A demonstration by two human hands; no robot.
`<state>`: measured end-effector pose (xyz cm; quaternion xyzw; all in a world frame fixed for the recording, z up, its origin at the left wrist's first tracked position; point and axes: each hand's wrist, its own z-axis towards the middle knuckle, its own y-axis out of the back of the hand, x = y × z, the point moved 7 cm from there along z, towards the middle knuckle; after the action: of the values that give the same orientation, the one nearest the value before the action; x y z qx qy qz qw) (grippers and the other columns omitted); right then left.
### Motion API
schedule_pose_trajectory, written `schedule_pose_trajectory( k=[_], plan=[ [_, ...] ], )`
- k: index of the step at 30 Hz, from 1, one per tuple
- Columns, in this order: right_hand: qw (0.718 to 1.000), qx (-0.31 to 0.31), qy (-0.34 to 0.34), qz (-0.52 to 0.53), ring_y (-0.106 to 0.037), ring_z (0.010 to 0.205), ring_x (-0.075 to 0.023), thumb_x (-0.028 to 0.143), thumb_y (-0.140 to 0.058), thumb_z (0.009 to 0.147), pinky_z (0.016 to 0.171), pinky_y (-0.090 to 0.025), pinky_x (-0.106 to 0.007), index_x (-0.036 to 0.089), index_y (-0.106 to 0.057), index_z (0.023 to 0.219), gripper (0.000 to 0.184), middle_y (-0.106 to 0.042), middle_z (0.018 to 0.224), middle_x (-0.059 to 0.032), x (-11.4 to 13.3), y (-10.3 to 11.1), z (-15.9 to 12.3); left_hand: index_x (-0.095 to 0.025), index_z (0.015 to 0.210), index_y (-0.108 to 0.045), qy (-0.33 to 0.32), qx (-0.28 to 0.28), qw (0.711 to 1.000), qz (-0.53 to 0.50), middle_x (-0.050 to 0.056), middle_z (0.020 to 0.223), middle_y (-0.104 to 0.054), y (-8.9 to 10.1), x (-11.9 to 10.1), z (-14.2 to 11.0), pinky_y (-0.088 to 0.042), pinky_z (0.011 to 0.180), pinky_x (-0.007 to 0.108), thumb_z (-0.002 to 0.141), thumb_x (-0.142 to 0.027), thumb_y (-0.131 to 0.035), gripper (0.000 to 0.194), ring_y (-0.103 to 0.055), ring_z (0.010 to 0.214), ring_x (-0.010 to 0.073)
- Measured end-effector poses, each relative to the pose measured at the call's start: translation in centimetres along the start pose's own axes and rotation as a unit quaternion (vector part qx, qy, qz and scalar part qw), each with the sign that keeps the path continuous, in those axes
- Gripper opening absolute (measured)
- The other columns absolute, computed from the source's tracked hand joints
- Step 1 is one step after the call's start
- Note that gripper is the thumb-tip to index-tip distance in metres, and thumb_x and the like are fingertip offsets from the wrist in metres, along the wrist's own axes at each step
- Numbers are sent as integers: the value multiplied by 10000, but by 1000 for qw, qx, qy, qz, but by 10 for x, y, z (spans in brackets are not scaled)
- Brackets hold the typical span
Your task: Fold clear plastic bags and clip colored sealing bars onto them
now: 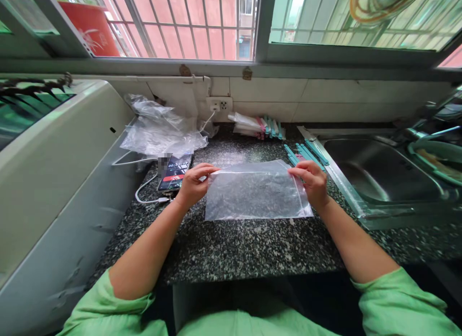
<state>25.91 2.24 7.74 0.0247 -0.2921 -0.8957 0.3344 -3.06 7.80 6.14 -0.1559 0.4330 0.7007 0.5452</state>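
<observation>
A clear plastic bag [258,194] is stretched flat between my two hands, over the speckled countertop. My left hand [196,183] pinches its upper left corner. At the upper right corner, my right hand [311,183] has the bag between thumb and fingers. Just beyond my right hand lie several loose turquoise clips [313,153], with a bit of pink among them. Close to my left hand is a phone [176,172] with a lit screen and a white cable. Farther back, a bundle of folded plastic bags [245,125] carries turquoise clips and pink clips.
A heap of crumpled clear plastic [162,126] sits at the back left, beside a white appliance [72,177]. A white plug fills part of the wall socket [221,105]. To the right is a metal sink [382,172] with a green basin [436,153]. The granite countertop [252,254] ends before my body.
</observation>
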Motion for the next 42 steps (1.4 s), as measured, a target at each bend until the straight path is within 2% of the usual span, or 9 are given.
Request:
schedule_pose_trajectory(
  k=[6, 10, 14, 17, 21, 26, 34, 38, 42],
  plan=[
    [997, -15, -9, 70, -623, 821, -173, 179, -524, 836, 733, -517, -327, 240, -630, 923, 150, -651, 868, -35, 4, 10, 2, -173, 727, -702, 62, -5, 994, -95, 56, 724, -686, 1, -2, -1, -510, 616, 283, 687, -254, -626, 119, -618, 667, 164],
    [993, -31, -22, 109, -630, 804, -177, 224, -481, 859, 696, -521, -334, 229, -596, 935, 137, -654, 845, -39, 6, 13, 2, -171, 766, -694, 132, -12, 973, -191, 44, 696, -690, -4, 4, -3, -507, 551, 267, 627, -285, -689, 181, -612, 604, 153],
    [990, -30, 1, 140, -619, 765, -158, 186, -519, 833, 643, -512, -313, 235, -554, 910, 98, -640, 840, -31, 12, 8, 2, -189, 822, -693, 126, -23, 967, -222, 32, 700, -682, -3, 5, -2, -498, 546, 263, 587, -263, -701, 246, -602, 606, 146],
    [990, -26, 13, 138, -608, 740, -137, 111, -554, 791, 628, -507, -286, 235, -537, 858, 142, -632, 821, -17, 15, 4, 2, -187, 661, -679, 117, -37, 972, -202, 19, 637, -643, 1, 6, -1, -474, 541, 258, 624, -208, -610, 81, -575, 595, 133],
    [990, -16, 19, 139, -603, 723, -120, 83, -509, 802, 620, -504, -266, 219, -532, 755, 145, -623, 803, -17, 16, 0, 3, -198, 549, -647, 106, -62, 970, -212, 4, 603, -608, 8, 7, -1, -440, 561, 248, 607, -140, -540, 134, -541, 601, 117],
    [987, -14, 17, 159, -605, 751, -128, 48, -466, 794, 644, -506, -274, 215, -579, 789, 202, -612, 817, -30, 18, 2, 5, -198, 578, -667, 122, -35, 965, -228, 26, 632, -617, 11, 9, -3, -445, 633, 281, 615, -154, -531, 147, -552, 666, 151],
    [991, -5, 12, 132, -570, 676, -113, 76, -565, 747, 524, -463, -219, 216, -557, 888, 199, -616, 854, -35, 26, 1, 5, -187, 687, -563, -11, -23, 1000, 15, 27, 741, -589, 13, -4, -2, -459, 747, 307, 715, -237, -560, 57, -560, 789, 170],
    [997, -7, 2, 78, -553, 600, -100, 113, -560, 782, 520, -465, -224, 221, -542, 976, 223, -633, 812, -26, 27, -3, 3, -203, 734, -491, -74, -85, 978, 176, 30, 804, -585, 10, -14, -6, -450, 786, 335, 727, -214, -551, 61, -564, 816, 178],
    [998, 0, 36, 49, -605, 710, -132, 108, -556, 785, 610, -505, -250, 217, -573, 898, 158, -640, 806, -36, 39, -6, 3, -206, 907, -484, -100, -127, 945, 285, 112, 1136, -545, 1, -26, -14, -369, 922, 428, 714, -209, -565, 210, -496, 1078, 254]
  ],
)
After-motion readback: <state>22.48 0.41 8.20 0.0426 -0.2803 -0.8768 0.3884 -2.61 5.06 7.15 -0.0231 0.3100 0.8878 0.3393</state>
